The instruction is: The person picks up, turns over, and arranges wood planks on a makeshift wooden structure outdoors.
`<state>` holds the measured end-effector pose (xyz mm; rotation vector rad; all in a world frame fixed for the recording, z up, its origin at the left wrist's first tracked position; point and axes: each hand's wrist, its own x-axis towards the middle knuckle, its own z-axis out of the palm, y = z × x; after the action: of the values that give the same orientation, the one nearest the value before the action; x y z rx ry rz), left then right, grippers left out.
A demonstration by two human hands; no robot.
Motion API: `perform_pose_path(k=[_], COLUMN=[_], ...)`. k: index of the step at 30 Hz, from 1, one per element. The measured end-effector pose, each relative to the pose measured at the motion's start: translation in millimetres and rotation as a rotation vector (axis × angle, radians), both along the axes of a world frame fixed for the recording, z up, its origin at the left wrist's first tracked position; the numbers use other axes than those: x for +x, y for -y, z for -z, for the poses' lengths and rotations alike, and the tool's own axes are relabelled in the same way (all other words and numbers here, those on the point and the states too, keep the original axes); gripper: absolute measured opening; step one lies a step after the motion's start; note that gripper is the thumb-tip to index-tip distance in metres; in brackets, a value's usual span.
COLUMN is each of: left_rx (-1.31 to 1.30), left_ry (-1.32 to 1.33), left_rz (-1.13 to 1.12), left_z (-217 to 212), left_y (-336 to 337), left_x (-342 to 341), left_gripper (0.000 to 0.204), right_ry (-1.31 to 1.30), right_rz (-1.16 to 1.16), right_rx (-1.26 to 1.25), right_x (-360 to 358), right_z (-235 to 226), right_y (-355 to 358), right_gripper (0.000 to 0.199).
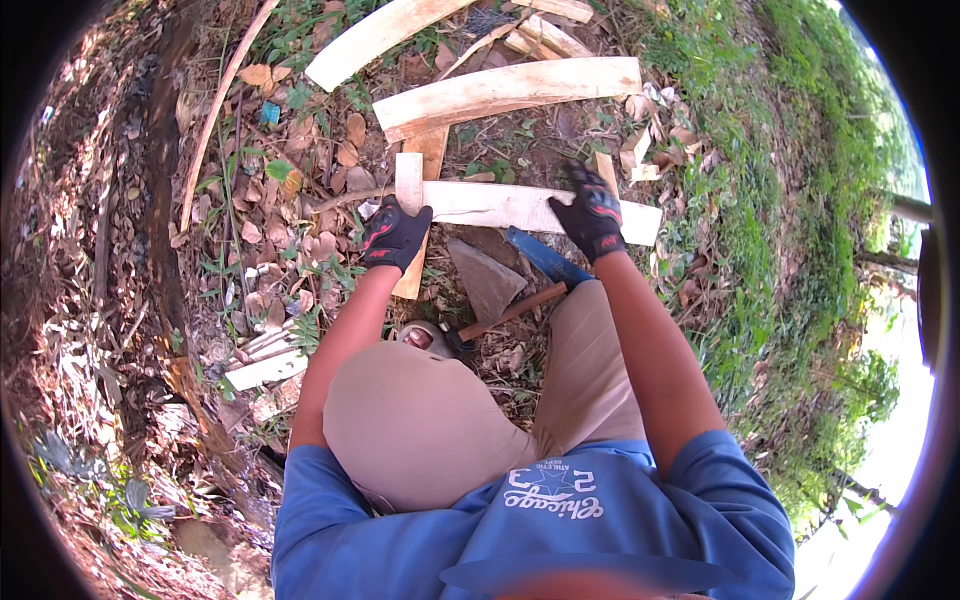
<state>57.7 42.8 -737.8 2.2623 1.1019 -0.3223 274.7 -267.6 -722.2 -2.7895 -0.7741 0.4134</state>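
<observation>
Both my hands wear black gloves with red marks. My left hand (397, 237) closes around the lower end of a short pale wood block (409, 180), at the left end of a flat wooden plank (500, 203). My right hand (592, 215) is over the plank near its right end, thumb and fingers apart; I cannot tell how firmly it touches. Under the plank's left end runs a narrow wooden strip (416, 270). Close to my knees lie a hammer (515, 311) with a wooden handle, a grey flat stone (485, 280) and a long blue object (545, 258).
Beyond the plank lies a curved wooden board (510, 93), with another curved board (385, 38) farther off. Wood offcuts (548, 38) sit at the far side, more pale pieces (268, 370) at the left. Dry leaves (320, 245) cover the ground; grass (740, 200) grows on the right.
</observation>
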Motion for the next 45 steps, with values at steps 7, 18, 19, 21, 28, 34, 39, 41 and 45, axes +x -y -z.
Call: perform_pose_path(k=[7, 18, 19, 21, 28, 34, 39, 41, 45], left_rx=[0.038, 0.028, 0.034, 0.026, 0.046, 0.041, 0.031, 0.016, 0.058], left_ry=[0.075, 0.063, 0.051, 0.025, 0.0, -0.007, 0.02, 0.043, 0.027], left_rz=[-0.045, -0.014, -0.004, 0.011, 0.005, -0.029, -0.035, -0.054, -0.05], left_z=[3, 16, 16, 16, 18, 11, 5, 7, 10], left_y=[12, 4, 5, 5, 9, 11, 14, 18, 29], left_x=[-4, -4, -4, -3, 4, 18, 41, 47, 41], left_gripper=[0.08, 0.09, 0.09, 0.092, 0.092, 0.088, 0.094, 0.096, 0.085], right_ry=[-0.097, -0.058, -0.198, -0.379, -0.423, -0.287, -0.201, -0.211, -0.207], right_rz=[0.581, 0.737, 0.849, 0.968, 1.001, 1.023, 0.929, 0.836, 0.709], right_rx=[-0.014, 0.084, 0.07, 0.138, 0.257, 0.184, 0.244, 0.237, 0.059], right_x=[14, -43, -45, -50, -46, -37, 14, 40, 51], right_z=[8, 24, 27, 34, 46, 46, 38, 30, 17], right_y=[36, 26, 30, 38, 47, 27, 18, 19, 10], right_gripper=[0.079, 0.06, 0.065, 0.068, 0.066, 0.068, 0.074, 0.078, 0.078])
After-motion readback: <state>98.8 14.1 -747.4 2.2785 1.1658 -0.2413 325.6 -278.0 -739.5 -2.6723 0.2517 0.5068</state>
